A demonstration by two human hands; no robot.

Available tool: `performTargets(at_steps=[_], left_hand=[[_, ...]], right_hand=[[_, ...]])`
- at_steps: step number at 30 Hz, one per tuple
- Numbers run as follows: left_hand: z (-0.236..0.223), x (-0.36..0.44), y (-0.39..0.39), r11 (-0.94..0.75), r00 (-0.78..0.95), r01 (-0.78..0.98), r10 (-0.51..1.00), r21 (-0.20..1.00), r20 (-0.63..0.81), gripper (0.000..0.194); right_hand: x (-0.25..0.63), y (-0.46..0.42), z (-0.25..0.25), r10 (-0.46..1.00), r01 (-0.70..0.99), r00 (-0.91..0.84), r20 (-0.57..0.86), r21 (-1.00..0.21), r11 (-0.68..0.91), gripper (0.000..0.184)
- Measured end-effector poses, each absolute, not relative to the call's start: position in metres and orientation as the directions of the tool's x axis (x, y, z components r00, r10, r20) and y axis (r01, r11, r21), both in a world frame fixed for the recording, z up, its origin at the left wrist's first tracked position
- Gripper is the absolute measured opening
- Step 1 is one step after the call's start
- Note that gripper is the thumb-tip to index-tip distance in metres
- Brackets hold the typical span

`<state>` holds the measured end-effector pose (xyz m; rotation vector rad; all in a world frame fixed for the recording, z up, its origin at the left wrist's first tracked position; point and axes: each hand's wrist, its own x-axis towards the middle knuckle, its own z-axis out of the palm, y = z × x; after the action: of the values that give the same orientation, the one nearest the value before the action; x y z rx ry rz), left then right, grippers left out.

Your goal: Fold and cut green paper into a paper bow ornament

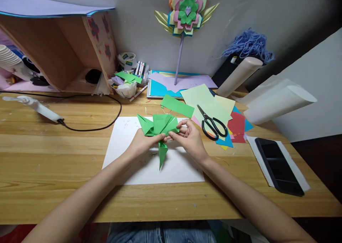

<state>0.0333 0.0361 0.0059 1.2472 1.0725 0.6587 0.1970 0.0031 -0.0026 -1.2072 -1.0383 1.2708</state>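
Note:
A green folded paper figure (163, 123) with several pointed flaps is held between my two hands over a white sheet of paper (117, 164). My left hand (144, 141) grips its left side, thumb pressed on the middle. On the right, my right hand (188, 136) pinches the edge of the figure between thumb and fingers. One flap points down toward me, another sticks out to the upper left. Some of the fingers are hidden behind the paper.
Black-handled scissors (213, 123) lie on coloured paper scraps (237, 123) at the right. Behind stands a paper flower (187, 11). A phone (279, 166) is at the right, a white corded device (40, 109) at the left. Paper rolls (240, 75) stand by the wall.

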Motion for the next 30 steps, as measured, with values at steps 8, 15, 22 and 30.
performTargets(at_steps=[8,15,22,30], left_hand=[[0.0039,0.0323,0.0377,0.236,0.408,0.147,0.870,0.961,-0.276,0.020],[0.0053,0.0311,0.0373,0.218,0.410,0.165,0.872,0.962,-0.268,0.017],[0.0043,0.0310,0.0368,0.215,0.428,0.165,0.864,0.962,-0.267,0.020],[0.0018,0.0281,0.0393,0.252,0.423,0.215,0.847,0.944,-0.322,0.018]], right_hand=[[0.2022,0.0039,-0.0029,0.994,-0.124,0.019,-0.107,-0.987,-0.104,0.062],[0.2056,0.0065,-0.0040,0.988,-0.165,-0.067,-0.137,-0.975,-0.146,0.020],[0.2033,0.0061,0.0006,0.987,-0.061,-0.060,-0.152,-0.986,-0.155,0.019],[0.2045,0.0066,-0.0033,0.986,-0.060,-0.029,-0.163,-0.985,-0.164,0.019]])
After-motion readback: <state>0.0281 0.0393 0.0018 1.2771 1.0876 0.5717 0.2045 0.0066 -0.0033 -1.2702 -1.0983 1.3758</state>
